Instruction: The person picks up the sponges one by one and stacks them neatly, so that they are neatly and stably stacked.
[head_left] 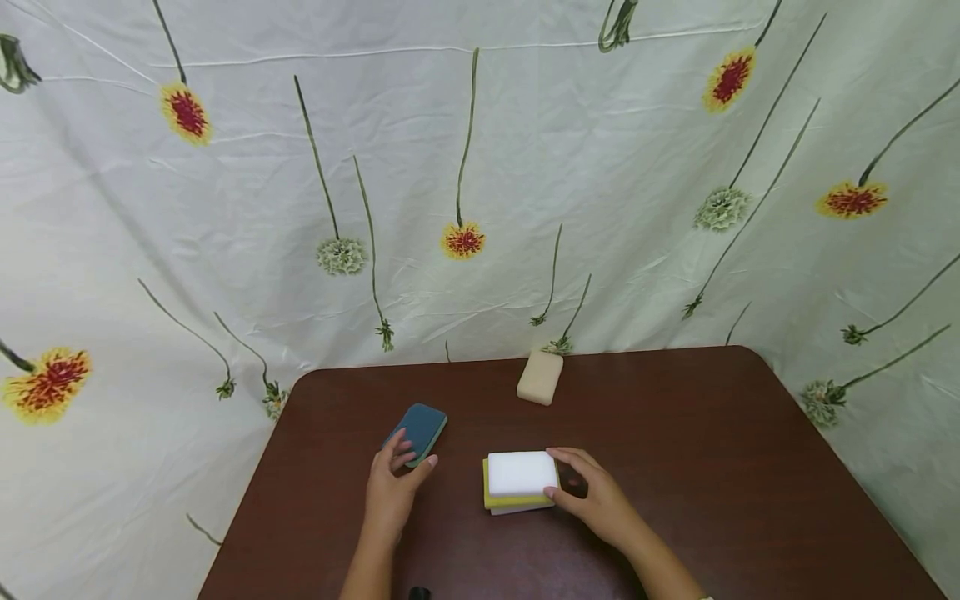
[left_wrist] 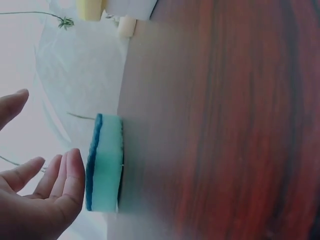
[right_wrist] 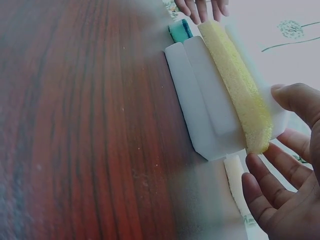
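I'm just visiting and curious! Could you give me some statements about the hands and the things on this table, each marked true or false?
1. A white block lies on top of the yellow sponge. True.
2. The blue-topped sponge is part of that pile. False: the blue-topped sponge lies apart, by the left hand.
3. The right hand has its thumb and fingers at the white block. True.
4. The left hand is a clenched fist. False: its thumb stands apart from its fingers.
5. The cream block is near the far edge of the table. True.
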